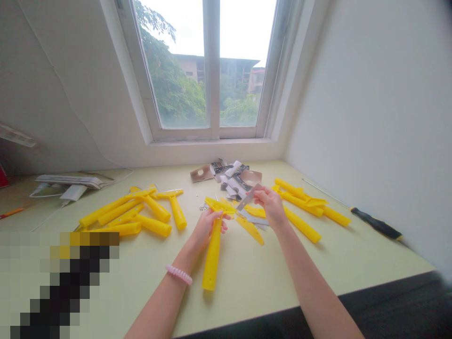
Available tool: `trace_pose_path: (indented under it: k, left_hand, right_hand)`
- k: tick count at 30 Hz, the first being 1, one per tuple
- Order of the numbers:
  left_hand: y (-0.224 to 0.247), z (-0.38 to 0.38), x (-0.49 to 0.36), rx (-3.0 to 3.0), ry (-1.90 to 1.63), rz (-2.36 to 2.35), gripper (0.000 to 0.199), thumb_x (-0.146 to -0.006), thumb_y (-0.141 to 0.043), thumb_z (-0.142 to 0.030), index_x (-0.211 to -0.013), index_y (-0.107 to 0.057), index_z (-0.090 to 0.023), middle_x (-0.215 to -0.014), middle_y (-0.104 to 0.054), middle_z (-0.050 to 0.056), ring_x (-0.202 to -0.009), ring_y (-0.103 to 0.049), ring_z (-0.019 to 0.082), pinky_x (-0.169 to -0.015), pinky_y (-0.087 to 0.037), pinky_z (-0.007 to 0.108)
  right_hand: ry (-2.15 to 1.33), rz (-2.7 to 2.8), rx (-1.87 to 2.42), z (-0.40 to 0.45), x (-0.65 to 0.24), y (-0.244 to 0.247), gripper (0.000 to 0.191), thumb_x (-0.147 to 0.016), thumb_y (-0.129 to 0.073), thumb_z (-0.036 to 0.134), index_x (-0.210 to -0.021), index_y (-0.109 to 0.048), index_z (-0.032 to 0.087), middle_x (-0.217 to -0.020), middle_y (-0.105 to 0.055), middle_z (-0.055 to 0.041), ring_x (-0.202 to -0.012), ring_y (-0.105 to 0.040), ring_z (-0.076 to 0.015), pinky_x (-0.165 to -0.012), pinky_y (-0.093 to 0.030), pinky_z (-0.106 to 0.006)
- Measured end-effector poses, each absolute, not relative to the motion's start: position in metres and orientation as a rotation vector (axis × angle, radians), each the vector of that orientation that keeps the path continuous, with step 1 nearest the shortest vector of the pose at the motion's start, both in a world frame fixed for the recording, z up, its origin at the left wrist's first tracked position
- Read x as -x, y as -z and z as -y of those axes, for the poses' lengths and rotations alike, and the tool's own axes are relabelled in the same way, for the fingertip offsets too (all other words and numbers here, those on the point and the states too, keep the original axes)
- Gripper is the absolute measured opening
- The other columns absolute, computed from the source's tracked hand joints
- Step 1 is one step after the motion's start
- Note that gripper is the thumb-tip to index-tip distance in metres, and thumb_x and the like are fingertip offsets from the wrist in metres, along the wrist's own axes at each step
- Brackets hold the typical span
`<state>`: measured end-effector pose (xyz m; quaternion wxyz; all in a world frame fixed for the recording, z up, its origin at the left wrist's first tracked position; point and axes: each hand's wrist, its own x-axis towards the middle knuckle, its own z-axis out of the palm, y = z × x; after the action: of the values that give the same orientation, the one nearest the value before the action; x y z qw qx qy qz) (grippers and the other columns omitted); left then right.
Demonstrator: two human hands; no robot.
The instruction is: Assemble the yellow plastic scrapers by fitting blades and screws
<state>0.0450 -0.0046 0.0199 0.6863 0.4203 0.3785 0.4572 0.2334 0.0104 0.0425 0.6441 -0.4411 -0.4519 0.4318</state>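
My left hand [209,225] is closed round the neck of a yellow plastic scraper handle [212,259], whose grip points down toward me and whose wide head is uppermost. A flat grey metal blade [244,201] is pinched in my right hand [270,205], to the right of that head and tilted. Under and beside the blade lie more grey blades [257,219] and a loose yellow flat plate [250,230]. Several small metal nuts [204,207] sit in a heap just left of the scraper head.
At left lies a group of yellow scrapers [155,207]; more yellow handles [303,223] rest at right. Behind are cardboard sleeves [233,179]. A black-handled screwdriver [376,222] lies by the right wall, a power strip [68,181] at far left. The lower left corner is pixelated.
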Motion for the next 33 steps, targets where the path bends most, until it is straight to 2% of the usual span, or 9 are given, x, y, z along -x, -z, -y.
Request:
trace_pose_path:
  k: [4, 8, 14, 18, 21, 23, 27, 30, 33]
  left_hand:
    - [-0.017, 0.002, -0.044, -0.961, -1.007, -0.829, 0.024, -0.071, -0.052, -0.022, -0.092, -0.050, -0.010, -0.075, -0.064, 0.008, -0.045, -0.053, 0.009, -0.043, -0.040, 0.021]
    - [-0.015, 0.001, -0.042, -1.015, -0.918, -0.805, 0.025, -0.072, -0.052, -0.024, -0.093, -0.049, -0.011, -0.078, -0.063, 0.008, -0.046, -0.054, 0.009, -0.043, -0.040, 0.021]
    - [-0.014, 0.003, -0.043, -1.052, -0.819, -0.750, 0.027, -0.073, -0.052, -0.025, -0.096, -0.048, -0.011, -0.079, -0.063, 0.008, -0.046, -0.055, 0.009, -0.042, -0.040, 0.021]
    - [-0.013, 0.003, -0.044, -1.069, -0.785, -0.745, 0.028, -0.073, -0.052, -0.024, -0.098, -0.047, -0.011, -0.079, -0.063, 0.008, -0.046, -0.054, 0.009, -0.042, -0.040, 0.021]
    - [-0.014, 0.004, -0.044, -1.074, -0.771, -0.746, 0.028, -0.074, -0.051, -0.024, -0.099, -0.047, -0.011, -0.079, -0.063, 0.008, -0.046, -0.055, 0.009, -0.042, -0.041, 0.021]
    - [-0.014, 0.004, -0.044, -1.081, -0.771, -0.743, 0.028, -0.074, -0.051, -0.024, -0.099, -0.047, -0.011, -0.079, -0.063, 0.007, -0.046, -0.055, 0.009, -0.043, -0.041, 0.021]
    - [-0.015, 0.005, -0.043, -1.085, -0.760, -0.745, 0.026, -0.074, -0.051, -0.024, -0.097, -0.047, -0.012, -0.079, -0.063, 0.008, -0.046, -0.055, 0.009, -0.043, -0.041, 0.020]
    - [-0.014, 0.006, -0.044, -1.093, -0.744, -0.756, 0.024, -0.074, -0.051, -0.025, -0.095, -0.048, -0.012, -0.080, -0.063, 0.008, -0.046, -0.055, 0.009, -0.043, -0.041, 0.020]
    - [-0.014, 0.006, -0.044, -1.110, -0.735, -0.754, 0.024, -0.074, -0.051, -0.025, -0.095, -0.048, -0.013, -0.082, -0.063, 0.008, -0.047, -0.055, 0.009, -0.043, -0.042, 0.020]
  right_hand:
    - [-0.925, 1.018, 0.971, -0.009, -0.226, -0.044, 0.016, -0.069, -0.052, 0.030, -0.078, -0.043, 0.020, -0.067, -0.066, -0.0007, -0.054, -0.053, -0.0100, -0.043, -0.030, -0.018]
    - [-1.056, 1.049, 0.984, -0.006, -0.220, -0.046, 0.018, -0.070, -0.051, 0.034, -0.077, -0.039, 0.022, -0.060, -0.062, 0.0027, -0.048, -0.048, -0.0093, -0.044, -0.029, -0.019]
    - [-1.117, 1.163, 1.019, -0.005, -0.215, -0.042, 0.024, -0.063, -0.062, 0.028, -0.064, -0.040, 0.019, -0.046, -0.038, 0.0102, -0.038, -0.030, -0.0031, -0.038, -0.020, -0.017]
    - [-1.150, 1.181, 1.055, -0.006, -0.211, -0.036, 0.031, -0.059, -0.068, 0.031, -0.072, -0.043, 0.019, -0.055, -0.052, 0.0076, -0.044, -0.046, -0.0060, -0.044, -0.033, -0.018]
    - [-1.215, 1.145, 1.039, -0.006, -0.209, -0.034, 0.042, -0.060, -0.068, 0.036, -0.090, -0.043, 0.022, -0.068, -0.063, 0.0021, -0.052, -0.058, -0.0125, -0.051, -0.044, -0.025]
    - [-1.241, 1.136, 1.040, -0.007, -0.209, -0.034, 0.041, -0.061, -0.067, 0.038, -0.092, -0.046, 0.020, -0.072, -0.065, -0.0011, -0.056, -0.061, -0.0144, -0.055, -0.047, -0.028]
    - [-1.245, 1.113, 1.099, -0.008, -0.209, -0.034, 0.031, -0.064, -0.064, 0.038, -0.082, -0.059, 0.014, -0.071, -0.066, -0.0053, -0.053, -0.058, -0.0117, -0.051, -0.044, -0.024]
    - [-1.235, 1.063, 1.090, -0.011, -0.209, -0.033, 0.031, -0.066, -0.060, 0.036, -0.087, -0.063, 0.013, -0.057, -0.060, -0.0003, -0.043, -0.046, -0.0068, -0.043, -0.034, -0.021]
    - [-1.218, 1.032, 1.094, -0.014, -0.209, -0.030, 0.027, -0.068, -0.055, 0.034, -0.080, -0.065, 0.012, -0.046, -0.048, 0.0041, -0.040, -0.035, -0.0053, -0.040, -0.027, -0.021]
